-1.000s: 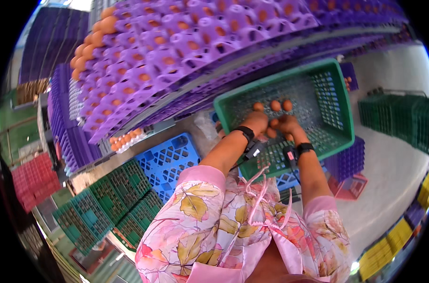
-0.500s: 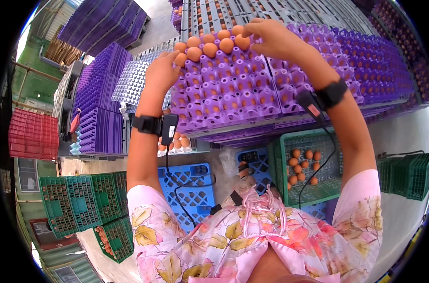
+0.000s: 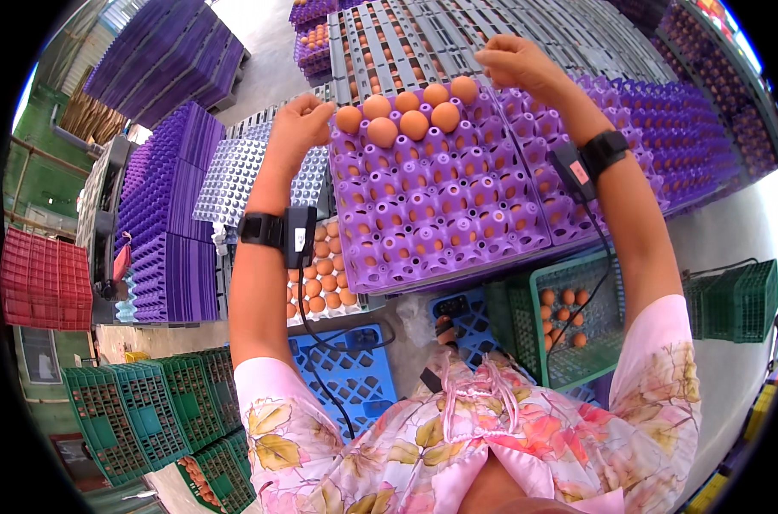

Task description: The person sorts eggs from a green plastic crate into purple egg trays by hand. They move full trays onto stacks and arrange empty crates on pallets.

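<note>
A purple plastic egg tray (image 3: 440,188) lies on top of a stack before me. Several brown eggs (image 3: 414,125) sit in two rows along its far edge, and more brown show through its openings. At the tray's far left corner is my left hand (image 3: 300,128), with its fingers curled closed. My right hand (image 3: 522,70) hovers past the far right corner, beyond the end egg, its fingers also closed. What either hand holds, if anything, is hidden. Both wrists carry black straps with small boxes and cables.
Beside the tray on the right lie more purple egg trays (image 3: 577,171). Grey slatted racks (image 3: 457,43) stretch behind. A green crate (image 3: 607,343) with several eggs stands below right, a white tray of eggs (image 3: 327,283) below left. Stacked purple trays (image 3: 170,214) stand left.
Both hands have drawn away from the egg rows and their fingers have closed. Fewer eggs show at the ends of the near row. The whole view has shifted.
</note>
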The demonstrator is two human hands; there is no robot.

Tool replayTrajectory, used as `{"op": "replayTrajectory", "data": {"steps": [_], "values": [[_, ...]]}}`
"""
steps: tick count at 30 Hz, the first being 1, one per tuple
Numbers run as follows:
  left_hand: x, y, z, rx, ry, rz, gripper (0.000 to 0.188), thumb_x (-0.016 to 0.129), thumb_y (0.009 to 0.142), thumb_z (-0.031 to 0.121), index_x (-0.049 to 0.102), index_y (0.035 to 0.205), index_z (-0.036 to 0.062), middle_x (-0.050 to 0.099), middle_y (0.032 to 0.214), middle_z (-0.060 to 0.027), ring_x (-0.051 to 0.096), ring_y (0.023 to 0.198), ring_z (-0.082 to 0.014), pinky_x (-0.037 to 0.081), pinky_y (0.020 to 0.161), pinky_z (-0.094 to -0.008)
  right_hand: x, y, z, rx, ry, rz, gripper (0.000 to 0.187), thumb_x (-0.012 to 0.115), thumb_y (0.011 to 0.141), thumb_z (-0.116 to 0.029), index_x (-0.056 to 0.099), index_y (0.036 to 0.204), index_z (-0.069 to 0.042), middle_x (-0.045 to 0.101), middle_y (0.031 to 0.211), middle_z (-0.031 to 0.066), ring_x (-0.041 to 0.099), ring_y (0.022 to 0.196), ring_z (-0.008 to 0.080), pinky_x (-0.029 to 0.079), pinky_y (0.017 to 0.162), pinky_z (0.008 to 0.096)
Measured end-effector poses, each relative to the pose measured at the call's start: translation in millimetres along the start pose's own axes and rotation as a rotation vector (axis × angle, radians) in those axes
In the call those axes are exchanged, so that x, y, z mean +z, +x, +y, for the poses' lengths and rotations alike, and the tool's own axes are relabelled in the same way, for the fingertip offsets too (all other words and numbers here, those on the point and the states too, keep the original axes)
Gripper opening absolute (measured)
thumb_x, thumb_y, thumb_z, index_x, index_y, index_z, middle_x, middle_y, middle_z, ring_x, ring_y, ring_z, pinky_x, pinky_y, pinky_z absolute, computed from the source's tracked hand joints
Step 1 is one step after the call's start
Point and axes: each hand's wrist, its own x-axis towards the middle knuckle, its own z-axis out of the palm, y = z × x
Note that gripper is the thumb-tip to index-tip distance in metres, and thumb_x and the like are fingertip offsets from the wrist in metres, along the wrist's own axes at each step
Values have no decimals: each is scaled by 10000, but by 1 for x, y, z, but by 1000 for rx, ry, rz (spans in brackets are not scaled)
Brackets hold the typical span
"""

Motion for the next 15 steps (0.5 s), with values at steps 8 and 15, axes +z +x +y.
{"op": "replayTrajectory", "data": {"steps": [8, 15], "values": [[24, 28, 5, 309, 970, -119, 367, 608, 837, 185, 618, 1202, 146, 673, 1057, -89, 610, 1060, -333, 504, 866, -432, 41, 31, 4, -249, -1195, -111, 214, 636, 787, -142, 658, 991, -81, 654, 972, 127, 635, 906, 366, 500, 758, 468], [36, -2, 25, 321, 658, -117, 401, 730, 774, 311, 682, 1129, 130, 683, 961, -131, 563, 1048, -315, 503, 877, -410, 44, 9, 11, -447, -915, -165, 249, 678, 752, -95, 688, 999, -121, 625, 1037, 128, 604, 984, 319, 516, 844, 438]]}}
